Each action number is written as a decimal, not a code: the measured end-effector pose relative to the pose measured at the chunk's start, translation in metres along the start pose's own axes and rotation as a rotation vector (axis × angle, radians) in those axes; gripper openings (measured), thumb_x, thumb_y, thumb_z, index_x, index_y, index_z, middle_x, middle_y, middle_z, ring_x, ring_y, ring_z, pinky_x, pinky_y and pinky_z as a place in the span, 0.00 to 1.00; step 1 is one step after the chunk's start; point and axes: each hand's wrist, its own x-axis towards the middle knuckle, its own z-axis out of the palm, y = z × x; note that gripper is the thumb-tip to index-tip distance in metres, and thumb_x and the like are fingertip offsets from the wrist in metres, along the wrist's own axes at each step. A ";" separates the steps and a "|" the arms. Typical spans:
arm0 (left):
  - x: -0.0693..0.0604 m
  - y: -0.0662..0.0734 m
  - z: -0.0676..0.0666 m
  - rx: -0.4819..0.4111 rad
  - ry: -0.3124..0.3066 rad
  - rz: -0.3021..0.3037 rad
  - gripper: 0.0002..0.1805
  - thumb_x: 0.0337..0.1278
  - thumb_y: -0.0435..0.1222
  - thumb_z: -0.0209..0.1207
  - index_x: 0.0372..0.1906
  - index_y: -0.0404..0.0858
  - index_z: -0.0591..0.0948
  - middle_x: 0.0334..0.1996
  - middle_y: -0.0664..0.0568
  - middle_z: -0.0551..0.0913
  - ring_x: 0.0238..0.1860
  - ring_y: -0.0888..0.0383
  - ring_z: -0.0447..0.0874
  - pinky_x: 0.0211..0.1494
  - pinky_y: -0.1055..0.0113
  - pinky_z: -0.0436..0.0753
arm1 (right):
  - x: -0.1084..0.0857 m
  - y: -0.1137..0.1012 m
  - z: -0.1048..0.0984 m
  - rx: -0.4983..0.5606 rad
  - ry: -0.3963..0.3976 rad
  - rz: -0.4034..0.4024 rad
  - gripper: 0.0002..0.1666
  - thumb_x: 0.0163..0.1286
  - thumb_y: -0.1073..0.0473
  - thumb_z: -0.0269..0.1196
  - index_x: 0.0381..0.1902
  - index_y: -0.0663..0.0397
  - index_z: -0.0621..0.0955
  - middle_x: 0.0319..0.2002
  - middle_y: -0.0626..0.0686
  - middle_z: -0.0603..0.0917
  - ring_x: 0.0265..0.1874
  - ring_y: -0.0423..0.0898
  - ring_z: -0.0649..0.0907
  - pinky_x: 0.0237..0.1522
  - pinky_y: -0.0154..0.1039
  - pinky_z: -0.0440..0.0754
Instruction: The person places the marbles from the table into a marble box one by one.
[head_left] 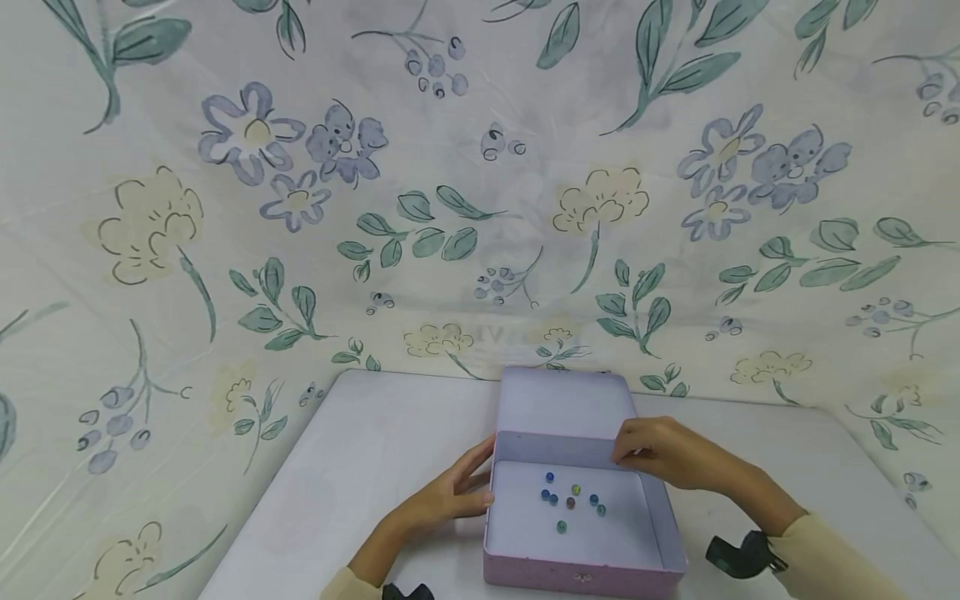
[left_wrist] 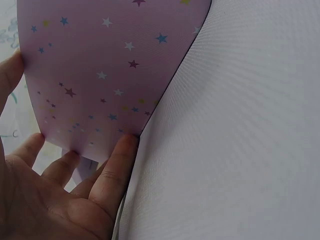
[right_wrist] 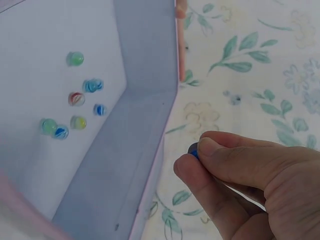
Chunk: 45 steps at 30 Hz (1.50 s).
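An open pink box (head_left: 540,573) stands on the table, its lid (head_left: 566,404) tipped back behind it. Several glass marbles lie loose on the box floor, among them a green marble (head_left: 562,527) and a red one (head_left: 571,503). At the box's left side, my left hand (head_left: 453,496) rests with extended fingers; the left wrist view shows them against the star-printed outer wall (left_wrist: 100,55). My right hand (head_left: 667,450) is above the back right corner. In the right wrist view its thumb and fingertip pinch a dark blue marble (right_wrist: 194,150), mostly covered by them.
The white table (head_left: 322,467) extends to both sides of the box. Behind it hangs a floral cloth (head_left: 480,167) that also surrounds the sides. A black wrist strap (head_left: 738,557) is on the right sleeve.
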 end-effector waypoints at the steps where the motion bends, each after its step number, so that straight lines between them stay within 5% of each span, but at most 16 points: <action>1: 0.000 0.000 0.000 -0.001 0.000 0.000 0.47 0.67 0.43 0.61 0.81 0.58 0.45 0.82 0.46 0.39 0.78 0.30 0.46 0.67 0.46 0.78 | 0.003 -0.001 0.000 0.002 -0.006 -0.001 0.14 0.60 0.71 0.69 0.37 0.46 0.89 0.37 0.46 0.87 0.38 0.34 0.84 0.39 0.27 0.86; 25: -0.002 0.003 0.000 0.016 0.002 -0.001 0.46 0.68 0.43 0.60 0.81 0.58 0.45 0.82 0.45 0.39 0.78 0.29 0.46 0.66 0.45 0.78 | 0.055 0.000 0.037 0.020 -0.096 0.008 0.10 0.62 0.70 0.68 0.37 0.52 0.90 0.35 0.48 0.88 0.35 0.31 0.83 0.40 0.24 0.84; 35: -0.001 0.001 0.000 0.010 -0.009 0.008 0.48 0.67 0.45 0.61 0.81 0.56 0.44 0.82 0.45 0.38 0.78 0.29 0.46 0.66 0.46 0.78 | 0.059 0.010 0.058 -0.035 -0.158 0.018 0.08 0.63 0.70 0.68 0.39 0.56 0.89 0.36 0.49 0.88 0.37 0.31 0.83 0.42 0.24 0.83; 45: -0.001 0.000 0.000 0.009 -0.011 0.014 0.47 0.68 0.45 0.60 0.81 0.55 0.43 0.82 0.44 0.38 0.78 0.29 0.46 0.66 0.45 0.78 | 0.058 0.017 0.077 -0.051 -0.137 0.116 0.07 0.64 0.67 0.67 0.38 0.53 0.89 0.35 0.44 0.87 0.36 0.32 0.83 0.41 0.25 0.84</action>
